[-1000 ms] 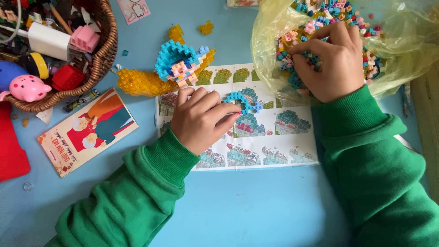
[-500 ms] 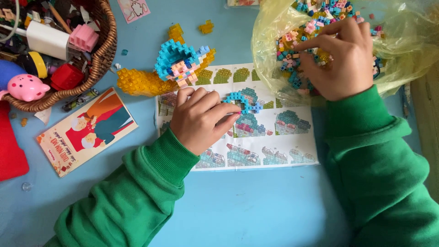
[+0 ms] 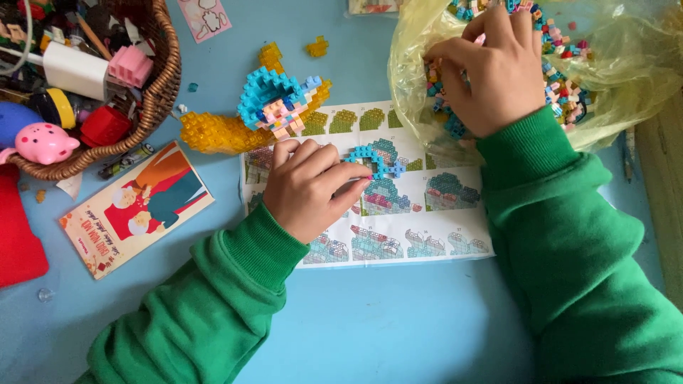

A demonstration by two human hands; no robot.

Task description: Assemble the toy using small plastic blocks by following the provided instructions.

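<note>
On instruction sheet point(image 3: 398, 213), left hand point(image 3: 313, 188) pinching blue brick piece point(image 3: 373, 160) — right hand point(image 3: 491, 71) bagged.

Packaging-wise there's a yellow see-thru plastic bag point(image 3: 612, 78) top right, crumpled, full of small multicolour bricks, w/ the right hand point(image 3: 491, 71) dug into it. Printed stuff: a white instruction sheet point(image 3: 398, 242) in the middle w/ rows of little build pics, partly under the left hand point(image 3: 313, 188). Left of it, a tilted rectangular booklet point(image 3: 135, 206), orange/red/teal w/ a cartoon drawing. Top edge: a small pink-and-white sticker card point(image 3: 205, 16), half out of view. No screens.
</note>
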